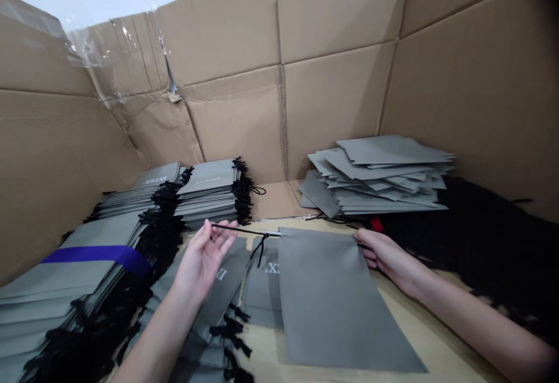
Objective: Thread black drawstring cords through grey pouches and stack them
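- Stack of grey pouches (87,278), well left of the left hand, crossed by a purple band (94,255); black cord ends bunched along its right side.
- Two neat stacks, beyond the left hand: one lettered INTEX (157,174), one beside it (205,188), black tufts at the right of each.
- Left hand (207,258): thumb and forefinger pinched on a cord end, the other fingers loosely spread.
- Printed pouches (231,261), overlapping beneath and right of the left hand.
- Black cord (244,230), one, stretched nearly straight from the left hand to the pouch mouth; a knot with two tails hung there, beside a slim pale piece (273,233), too small to identify.
- Grey pouch (327,295), one, between the hands, its plain face showing. Good handling, as judged, called for a smooth pull in line with the top edge, tails kept clear.
- Right hand (379,252): closed on the pouch's upper right corner. A firm anchor there probably best prevented puckering.
- Loose pile of grey pieces (384,176), beyond the right hand, edges uneven.
- Red scrap (376,224), just beyond the right hand.
- Black heap (449,220), right of the right hand; contents indistinct.
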`<state>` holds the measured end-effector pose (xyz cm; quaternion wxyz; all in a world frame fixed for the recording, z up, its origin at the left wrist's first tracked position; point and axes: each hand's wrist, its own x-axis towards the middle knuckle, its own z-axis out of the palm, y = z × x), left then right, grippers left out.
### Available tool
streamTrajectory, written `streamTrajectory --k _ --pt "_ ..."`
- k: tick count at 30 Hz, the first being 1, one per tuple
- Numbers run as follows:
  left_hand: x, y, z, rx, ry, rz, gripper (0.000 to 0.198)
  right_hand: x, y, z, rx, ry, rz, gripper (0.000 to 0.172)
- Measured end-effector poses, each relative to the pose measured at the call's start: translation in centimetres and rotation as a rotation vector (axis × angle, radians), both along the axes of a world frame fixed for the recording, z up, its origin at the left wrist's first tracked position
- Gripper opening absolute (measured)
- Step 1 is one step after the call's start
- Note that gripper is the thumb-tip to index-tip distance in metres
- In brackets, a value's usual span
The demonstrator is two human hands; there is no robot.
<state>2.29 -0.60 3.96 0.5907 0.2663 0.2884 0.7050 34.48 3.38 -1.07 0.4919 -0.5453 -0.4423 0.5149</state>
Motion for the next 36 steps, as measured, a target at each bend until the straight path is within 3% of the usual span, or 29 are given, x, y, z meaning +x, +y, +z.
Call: streamTrajectory --k 3,5,9,13,18,21,29,36 --pt "0.5 -0.1 -0.3 -0.070 -0.205 -0.099 0.037 0.0 0.3 -0.8 0.013 -0.041 0.052 0.023" --pt "0.9 -0.1 -1.0 -0.054 -0.206 -0.161 0.033 0.0 0.4 -1.1 0.020 -0.064 0.073 0.023" --pt "1.7 -0.1 -2.8 -0.037 -0.052 -0.207 0.002 0.1 0.3 -1.0 0.010 -0.057 0.063 0.022" --pt "2.4 -0.1 -3.8 0.008 0.114 -0.215 0.026 0.1 0.0 -0.7 -0.030 -0.020 0.045 0.019" --pt "3.0 -0.1 -4.1 0.028 0.598 -0.159 0.028 0.1 0.1 -0.8 -0.060 0.034 0.052 0.017" --pt "3.3 -0.1 -4.3 0.105 0.778 -0.108 0.026 0.0 0.0 -0.7 -0.064 0.030 0.084 0.018" --pt "3.6 -0.5 -4.7 0.144 0.908 -0.154 0.030 -0.3 -0.4 -0.3 -0.081 0.031 0.099 0.020" --pt "3.7 -0.7 -4.5 0.135 0.934 -0.066 0.027 -0.3 -0.5 -0.3 -0.106 0.013 0.079 0.020"
